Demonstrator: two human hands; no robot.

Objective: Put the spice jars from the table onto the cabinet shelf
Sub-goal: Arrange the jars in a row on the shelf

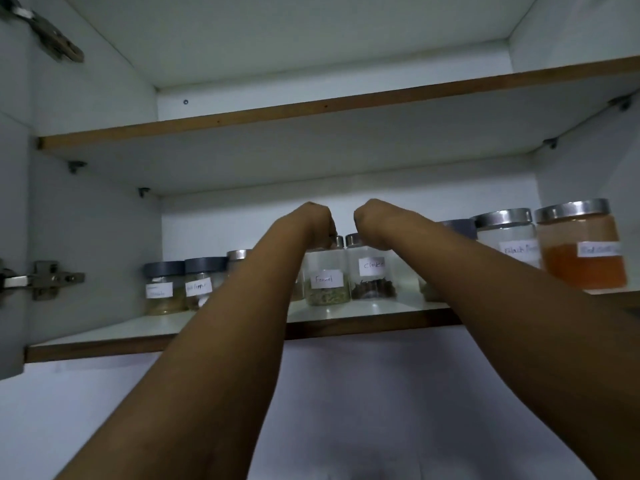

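Note:
Both my arms reach up into an open wall cabinet. My left hand [313, 221] curls over the silver lid of the fennel jar [327, 280], which stands on the lower shelf [104, 341]. My right hand [372, 221] curls over the lid of the cloves jar [372, 273] right beside it. Both jars are clear glass with white handwritten labels. My fingertips are hidden behind the knuckles.
Two small grey-lidded jars [164, 287] [201, 284] stand at the shelf's left. At the right are a black pepper jar [507, 237] and a big jar of orange powder [581, 247]. An upper shelf [311, 109] spans above. A door hinge [41, 278] sits at the left wall.

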